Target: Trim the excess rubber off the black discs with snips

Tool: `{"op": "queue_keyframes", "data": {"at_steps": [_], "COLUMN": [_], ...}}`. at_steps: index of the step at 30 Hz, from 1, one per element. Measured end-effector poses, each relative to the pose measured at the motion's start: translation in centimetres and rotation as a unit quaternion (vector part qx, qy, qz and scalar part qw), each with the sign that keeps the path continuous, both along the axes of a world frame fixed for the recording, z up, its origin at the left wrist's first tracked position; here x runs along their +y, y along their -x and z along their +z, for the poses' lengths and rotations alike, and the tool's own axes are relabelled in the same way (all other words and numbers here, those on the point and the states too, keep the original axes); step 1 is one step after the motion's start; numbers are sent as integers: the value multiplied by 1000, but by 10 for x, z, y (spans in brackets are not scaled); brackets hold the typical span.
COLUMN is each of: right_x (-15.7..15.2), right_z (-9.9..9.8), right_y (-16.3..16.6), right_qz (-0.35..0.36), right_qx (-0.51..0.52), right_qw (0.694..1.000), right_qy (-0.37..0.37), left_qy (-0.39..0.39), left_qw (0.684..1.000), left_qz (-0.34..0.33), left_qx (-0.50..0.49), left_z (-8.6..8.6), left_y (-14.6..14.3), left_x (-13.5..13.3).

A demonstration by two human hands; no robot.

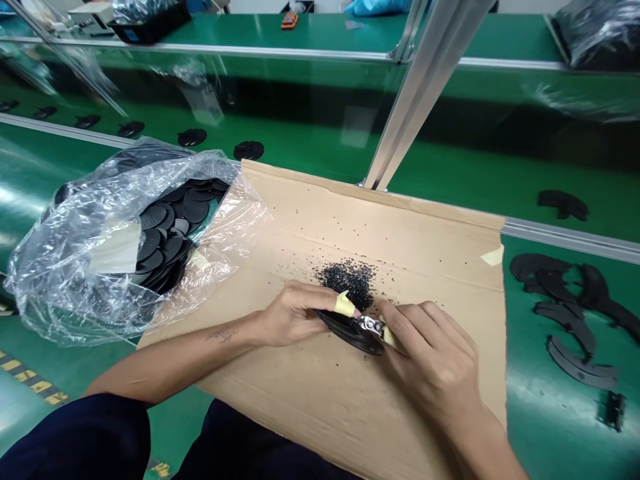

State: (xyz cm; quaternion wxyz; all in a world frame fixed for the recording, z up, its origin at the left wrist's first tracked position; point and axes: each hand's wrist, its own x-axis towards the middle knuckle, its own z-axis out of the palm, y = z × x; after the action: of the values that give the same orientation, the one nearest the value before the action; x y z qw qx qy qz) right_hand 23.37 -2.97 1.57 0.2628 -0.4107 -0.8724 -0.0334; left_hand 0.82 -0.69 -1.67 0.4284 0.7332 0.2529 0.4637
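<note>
My left hand [295,313] is closed on a round black plastic disc [353,337], with yellow tape wrapped round the thumb. In my right hand [435,353] is a pair of nippers [371,325], whose metal jaws meet the disc's upper edge. The handles are mostly hidden in my fingers. Just beyond the disc lies a heap of small black plastic bits [350,277], with stray bits scattered round it. Disc and hands are above a cardboard sheet [435,233].
To the left, a clear plastic bag [60,247] holds many black discs [173,220]. Curved black parts [567,293] lie on the green table at right. A metal post [425,87] rises behind the cardboard. More discs [249,150] sit in a row along the green strip behind.
</note>
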Motion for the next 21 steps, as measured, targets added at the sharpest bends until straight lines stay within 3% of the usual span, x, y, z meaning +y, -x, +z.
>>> {"op": "queue_keyframes", "data": {"at_steps": [4, 10, 14, 21], "right_x": [0, -4, -4, 4], "right_z": [0, 2, -3, -10], "right_y": [0, 3, 1, 1], "right_qz": [3, -11, -8, -65], "right_qx": [6, -9, 14, -40], "right_qw": [1000, 1000, 1000, 997], "right_qy": [16, -16, 10, 3], "left_qy": [19, 25, 25, -18], "left_qw": [1000, 1000, 1000, 990], "left_qz": [1, -4, 2, 23], "left_qx": [-2, 0, 13, 137], "left_z": [1, 2, 4, 14], "left_y": [0, 0, 0, 3], "left_x": [-1, -1, 1, 5]}}
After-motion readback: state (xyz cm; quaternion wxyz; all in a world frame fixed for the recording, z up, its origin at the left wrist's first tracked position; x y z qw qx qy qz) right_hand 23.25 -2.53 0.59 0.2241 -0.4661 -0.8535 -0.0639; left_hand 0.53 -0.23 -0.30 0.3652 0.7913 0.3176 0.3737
